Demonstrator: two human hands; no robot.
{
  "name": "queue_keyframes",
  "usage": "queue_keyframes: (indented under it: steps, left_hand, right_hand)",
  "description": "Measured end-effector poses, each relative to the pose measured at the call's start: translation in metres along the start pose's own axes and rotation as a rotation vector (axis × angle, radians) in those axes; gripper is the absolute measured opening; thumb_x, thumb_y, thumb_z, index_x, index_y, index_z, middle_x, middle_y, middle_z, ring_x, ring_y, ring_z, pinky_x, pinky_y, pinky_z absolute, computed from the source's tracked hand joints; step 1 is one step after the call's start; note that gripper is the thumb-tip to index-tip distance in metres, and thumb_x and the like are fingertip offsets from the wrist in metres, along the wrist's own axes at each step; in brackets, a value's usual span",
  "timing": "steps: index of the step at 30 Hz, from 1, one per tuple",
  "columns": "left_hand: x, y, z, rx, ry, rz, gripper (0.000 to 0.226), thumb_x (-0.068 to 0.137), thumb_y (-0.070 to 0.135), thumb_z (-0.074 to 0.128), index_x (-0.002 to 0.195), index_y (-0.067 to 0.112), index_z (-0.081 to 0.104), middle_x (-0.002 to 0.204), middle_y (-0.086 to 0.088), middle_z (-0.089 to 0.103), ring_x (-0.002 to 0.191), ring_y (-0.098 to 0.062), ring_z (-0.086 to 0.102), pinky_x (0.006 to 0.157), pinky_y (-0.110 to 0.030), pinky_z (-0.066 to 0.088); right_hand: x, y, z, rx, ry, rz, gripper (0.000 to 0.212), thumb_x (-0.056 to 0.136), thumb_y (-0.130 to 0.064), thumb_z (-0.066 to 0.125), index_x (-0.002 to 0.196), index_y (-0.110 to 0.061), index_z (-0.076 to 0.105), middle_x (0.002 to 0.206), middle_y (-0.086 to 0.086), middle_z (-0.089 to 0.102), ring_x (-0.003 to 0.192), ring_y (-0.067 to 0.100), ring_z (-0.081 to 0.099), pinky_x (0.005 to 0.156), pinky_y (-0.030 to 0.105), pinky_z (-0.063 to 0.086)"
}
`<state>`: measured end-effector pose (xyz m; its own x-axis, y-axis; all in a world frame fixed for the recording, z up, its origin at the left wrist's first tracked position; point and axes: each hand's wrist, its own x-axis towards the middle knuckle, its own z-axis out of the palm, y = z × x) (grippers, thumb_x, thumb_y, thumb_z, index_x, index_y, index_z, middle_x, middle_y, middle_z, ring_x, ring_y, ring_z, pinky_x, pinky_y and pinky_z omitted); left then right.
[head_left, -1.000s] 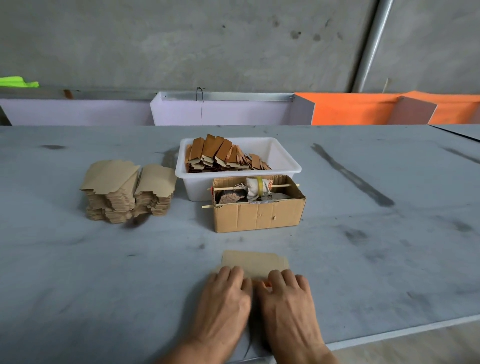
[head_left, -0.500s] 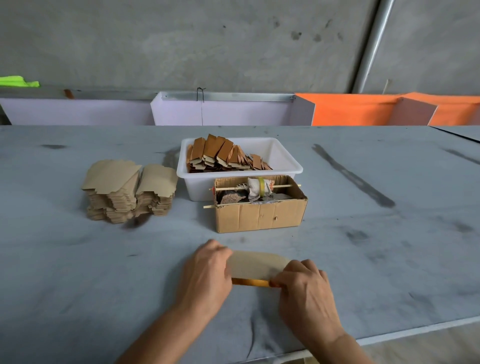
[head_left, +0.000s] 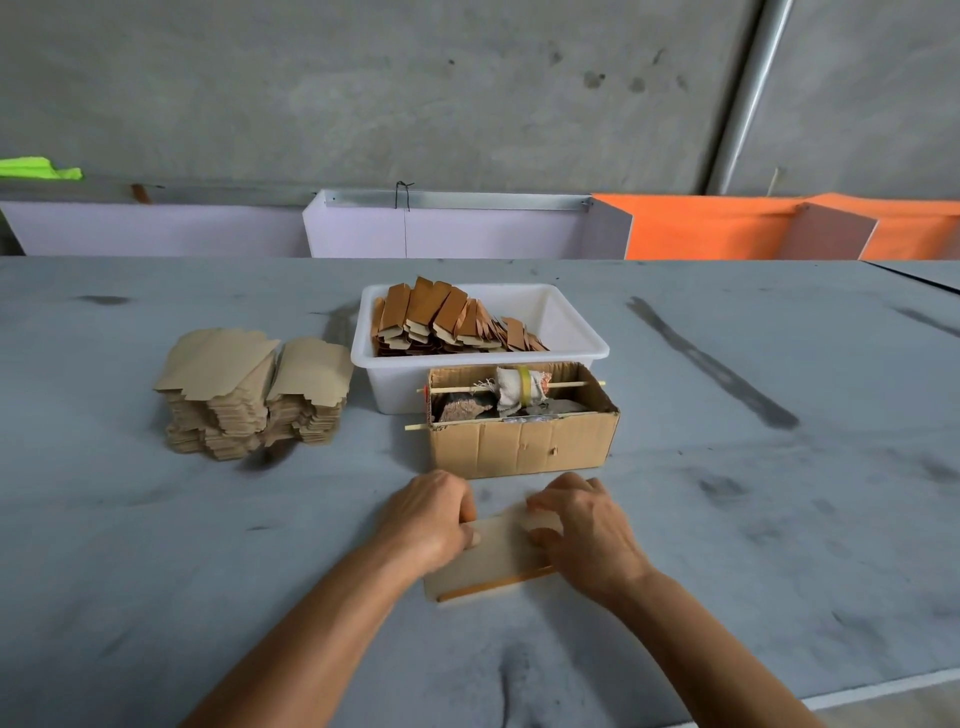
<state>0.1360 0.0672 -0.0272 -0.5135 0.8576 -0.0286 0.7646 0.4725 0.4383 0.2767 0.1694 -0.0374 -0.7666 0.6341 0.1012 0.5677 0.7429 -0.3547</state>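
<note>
Moved the left hand (head_left: 434, 514) and right hand (head_left: 587, 530) apart from side by side, 1 onto each end of the card (head_left: 493, 556). Folded the card over, baring an orange near edge, and turned it askew.

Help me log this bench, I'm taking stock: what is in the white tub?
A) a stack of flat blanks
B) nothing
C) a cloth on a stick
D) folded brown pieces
D: the tub holds a row of folded brown pieces; the cloth sits in the box, the flat blanks on the table.
</note>
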Motion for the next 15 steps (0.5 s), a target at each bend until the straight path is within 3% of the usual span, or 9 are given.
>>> queue_keyframes:
  steps: [7,12,15]
  left_hand:
    - [0.004,-0.003,0.001,-0.083,-0.02,0.002,0.028,0.074,0.02,0.076,0.073,0.028,0.049,0.086,0.007,0.052,0.077,-0.012,0.052,0.066,-0.023,0.04]
    - [0.005,-0.007,-0.002,-0.226,-0.08,0.002,0.032,0.068,0.012,0.081,0.093,0.02,0.062,0.08,0.01,0.055,0.062,0.0,0.047,0.054,-0.01,0.039]
    - [0.005,-0.009,-0.002,-0.223,-0.028,0.017,0.019,0.072,0.005,0.075,0.085,0.017,0.07,0.069,0.01,0.057,0.06,-0.003,0.05,0.056,-0.015,0.042]
  right_hand:
    - [0.015,0.0,-0.001,-0.012,-0.077,-0.136,0.027,0.094,-0.026,0.054,0.12,-0.027,0.062,0.127,-0.001,0.05,0.112,0.02,0.043,0.093,0.03,0.04]
    - [0.022,-0.001,-0.006,0.027,-0.071,-0.17,0.015,0.089,-0.017,0.063,0.102,-0.021,0.068,0.113,-0.003,0.06,0.102,0.017,0.048,0.083,0.024,0.042]
    - [0.023,-0.001,-0.007,0.074,-0.065,-0.183,0.008,0.087,-0.016,0.065,0.094,-0.02,0.068,0.104,-0.002,0.066,0.098,0.015,0.052,0.08,0.025,0.045]
